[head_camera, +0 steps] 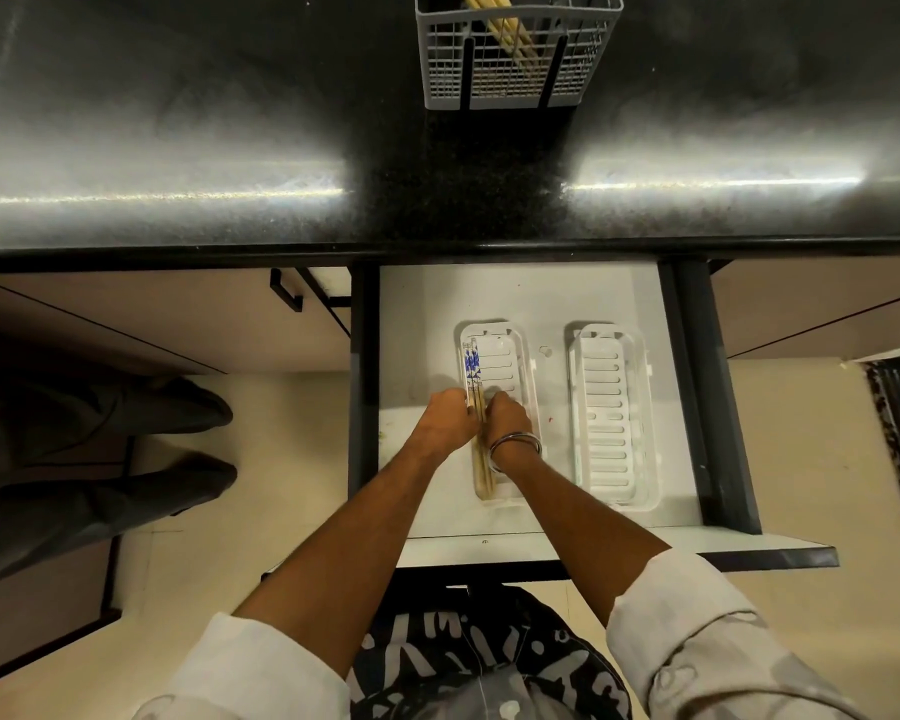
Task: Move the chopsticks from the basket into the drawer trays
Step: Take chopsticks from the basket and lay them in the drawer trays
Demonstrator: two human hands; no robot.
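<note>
Table: one, dark, with one grey basket at 12 o'clock. The basket still holds several plain chopsticks; exact number cannot be told, so work remains.

Drawer: one, open below the table. Trays: two. Left tray at centre carries a small bundle of chopsticks with blue-patterned tops, along its 9 o'clock side; count appears to be three or four. Right tray at 3 o'clock holds nothing visible.

Hands: two. Left hand and right hand flank the bundle; fingers curled at it, apparently settling it. Whether they grip it cannot be told.

Judgement: task partly done, perhaps half.
</note>
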